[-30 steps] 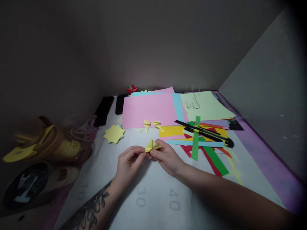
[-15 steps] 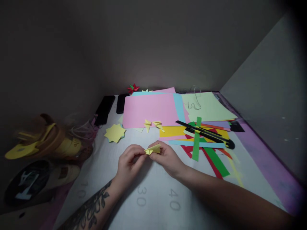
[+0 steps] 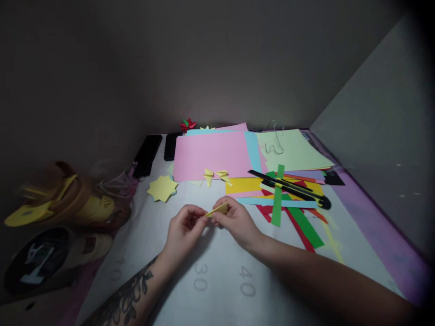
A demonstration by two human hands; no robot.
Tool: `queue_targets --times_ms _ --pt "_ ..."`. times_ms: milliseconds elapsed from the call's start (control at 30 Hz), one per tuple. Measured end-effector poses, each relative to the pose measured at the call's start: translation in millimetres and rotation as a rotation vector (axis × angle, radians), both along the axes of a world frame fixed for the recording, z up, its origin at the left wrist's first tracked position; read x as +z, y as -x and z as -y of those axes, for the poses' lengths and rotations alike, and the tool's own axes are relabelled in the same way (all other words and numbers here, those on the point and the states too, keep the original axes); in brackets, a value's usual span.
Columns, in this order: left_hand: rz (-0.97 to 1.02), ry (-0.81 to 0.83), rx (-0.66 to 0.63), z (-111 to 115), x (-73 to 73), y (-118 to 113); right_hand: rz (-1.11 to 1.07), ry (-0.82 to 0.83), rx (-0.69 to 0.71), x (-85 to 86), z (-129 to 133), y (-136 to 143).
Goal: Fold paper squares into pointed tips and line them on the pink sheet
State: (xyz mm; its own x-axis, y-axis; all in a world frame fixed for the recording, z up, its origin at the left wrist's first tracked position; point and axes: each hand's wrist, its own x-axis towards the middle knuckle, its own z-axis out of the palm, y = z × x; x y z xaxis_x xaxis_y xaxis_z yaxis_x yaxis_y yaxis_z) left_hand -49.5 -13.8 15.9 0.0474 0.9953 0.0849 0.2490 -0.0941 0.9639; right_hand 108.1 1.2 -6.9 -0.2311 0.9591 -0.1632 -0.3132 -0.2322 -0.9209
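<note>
A small folded piece of yellow paper (image 3: 217, 209) is held between my two hands above the white mat. My left hand (image 3: 185, 228) pinches its left end between thumb and fingers. My right hand (image 3: 238, 224) grips its right end, thumb below and fingers behind. Just beyond my hands, two small folded yellow pieces (image 3: 208, 177) (image 3: 224, 177) lie at the front edge of a pink sheet (image 3: 210, 156). To the left of them rests a yellow many-pointed paper shape (image 3: 162, 188), with other paper under it.
Green, red and blue paper strips (image 3: 302, 226) lie at the right, with a black and yellow cutter (image 3: 306, 191) across them. Pale green sheets (image 3: 295, 149) are behind. Two black phones (image 3: 148, 155) (image 3: 171, 147) lie at the back left, and cups (image 3: 84, 203) stand at the far left.
The folded yellow paper has tilted in my fingers and now shows a narrower face. Both hands keep their hold and have hardly moved.
</note>
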Motion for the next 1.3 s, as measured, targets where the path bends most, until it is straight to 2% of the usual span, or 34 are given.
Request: queue_targets --times_ms 133,233,400,500,667,767,1167,1300 --pt "0.118 0.178 0.056 -4.9 -0.1 -2.7 0.144 -0.076 -0.048 -1.0 0.7 -1.2" --pt "0.216 0.278 0.054 -8.3 1.2 -3.0 0.167 -0.073 -0.063 -1.0 0.2 -1.9" --pt "0.249 0.288 0.033 -9.4 -1.8 -1.3 0.191 -0.042 -0.077 -0.2 -1.4 -2.1" --pt "0.126 0.152 0.011 -6.7 -3.8 0.9 0.174 -0.031 -0.079 -0.4 -1.8 -1.4" --pt "-0.236 -0.282 -0.136 -2.5 -1.9 6.3 0.142 0.003 -0.048 2.6 -1.3 -0.2" --pt "-0.314 -0.408 -0.154 -2.6 -1.2 8.2 0.129 0.035 -0.033 5.0 -0.9 -0.4" --pt "-0.386 -0.509 -0.128 -5.0 -3.1 7.4 0.024 0.009 -0.009 6.2 -0.4 0.5" --pt "-0.371 -0.489 -0.114 -5.0 -3.0 7.6 0.025 -0.007 0.01 5.6 0.0 -0.2"
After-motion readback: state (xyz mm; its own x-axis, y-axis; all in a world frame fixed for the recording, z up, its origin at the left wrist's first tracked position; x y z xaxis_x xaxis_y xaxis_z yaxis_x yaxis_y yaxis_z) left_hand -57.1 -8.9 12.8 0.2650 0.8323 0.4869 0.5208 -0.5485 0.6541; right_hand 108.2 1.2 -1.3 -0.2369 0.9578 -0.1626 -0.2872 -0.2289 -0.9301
